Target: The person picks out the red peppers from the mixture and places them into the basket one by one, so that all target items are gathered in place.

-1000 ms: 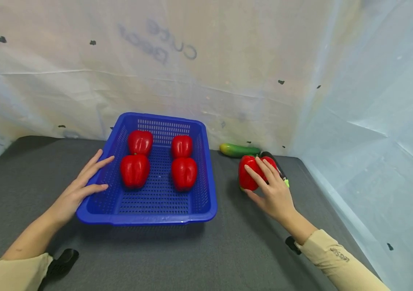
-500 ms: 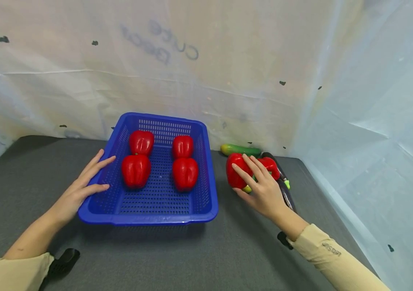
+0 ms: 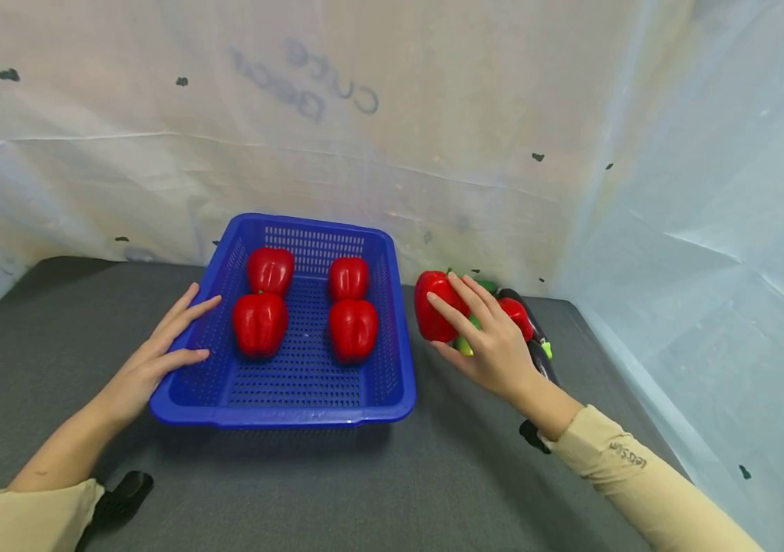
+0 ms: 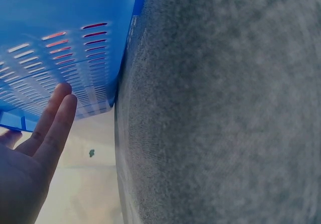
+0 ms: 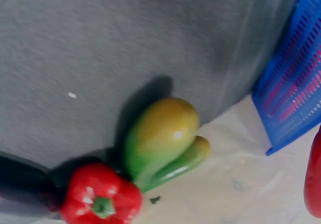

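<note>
My right hand (image 3: 492,345) grips a red bell pepper (image 3: 436,308) by its right side, held up to the right of a blue plastic basket (image 3: 281,418). In the right wrist view, only an edge of that bell pepper (image 5: 313,181) shows at the far right. Straight fingers of my left hand (image 3: 146,368) rest on the basket's left side; the left wrist view has two fingertips (image 4: 70,103) at the slotted outer wall. Inside the basket, red bell peppers stand in two columns, such as the front-left one (image 3: 259,325) and the front-right one (image 3: 353,331).
Beyond my right hand lie another red bell pepper (image 5: 103,196), a plump yellow-green fruit or vegetable (image 5: 160,133), a cucumber (image 5: 183,161) and dark eggplants (image 3: 544,364). Plastic sheeting (image 3: 433,153) hangs behind the grey tabletop (image 3: 406,491) and along its right side.
My right hand has lifted the bell pepper and carried it left toward the basket, uncovering the other bell pepper and an eggplant. My left hand has stayed at the basket.
</note>
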Available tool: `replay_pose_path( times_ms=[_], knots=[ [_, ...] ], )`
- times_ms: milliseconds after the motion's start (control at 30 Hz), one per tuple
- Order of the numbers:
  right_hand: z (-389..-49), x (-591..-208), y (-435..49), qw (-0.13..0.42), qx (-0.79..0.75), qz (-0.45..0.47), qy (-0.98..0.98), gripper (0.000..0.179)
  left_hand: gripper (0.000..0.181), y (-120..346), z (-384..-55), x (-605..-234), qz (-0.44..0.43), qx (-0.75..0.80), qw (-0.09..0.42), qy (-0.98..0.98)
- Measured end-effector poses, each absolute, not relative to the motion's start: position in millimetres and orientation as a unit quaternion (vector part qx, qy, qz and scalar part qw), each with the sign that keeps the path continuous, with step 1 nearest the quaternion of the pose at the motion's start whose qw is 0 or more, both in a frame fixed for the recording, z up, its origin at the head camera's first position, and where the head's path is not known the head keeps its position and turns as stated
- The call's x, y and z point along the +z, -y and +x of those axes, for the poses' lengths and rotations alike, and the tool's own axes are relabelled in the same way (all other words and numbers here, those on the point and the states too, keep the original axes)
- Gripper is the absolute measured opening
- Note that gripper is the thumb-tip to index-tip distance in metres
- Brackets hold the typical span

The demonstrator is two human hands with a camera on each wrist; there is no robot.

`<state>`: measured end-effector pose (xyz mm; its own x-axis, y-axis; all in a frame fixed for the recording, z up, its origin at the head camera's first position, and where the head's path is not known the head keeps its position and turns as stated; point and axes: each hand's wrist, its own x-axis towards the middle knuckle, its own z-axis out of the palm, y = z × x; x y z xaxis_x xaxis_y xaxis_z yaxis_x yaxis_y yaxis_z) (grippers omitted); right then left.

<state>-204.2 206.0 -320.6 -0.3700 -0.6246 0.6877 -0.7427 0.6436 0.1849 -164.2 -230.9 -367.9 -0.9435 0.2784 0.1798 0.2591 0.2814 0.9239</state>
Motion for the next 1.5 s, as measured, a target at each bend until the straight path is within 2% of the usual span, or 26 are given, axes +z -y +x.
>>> replay_pose_path(
  times_ms=[500, 967, 1500],
  knots=[
    [-205, -296, -178, 0.351, 0.098, 0.49, 0.792, 0.068, 0.061, 232, -165, -368, 0.169, 0.582, 0.014, -0.796],
    [-210, -288, -147, 0.321, 0.104, 0.541, 0.77, 0.067, 0.061, 231, -167, -368, 0.174, 0.583, 0.012, -0.794],
    [-211, -277, -104, 0.238, 0.111, 0.554, 0.79, 0.067, 0.061, 233, -166, -368, 0.174, 0.581, 0.011, -0.795]
  ],
)
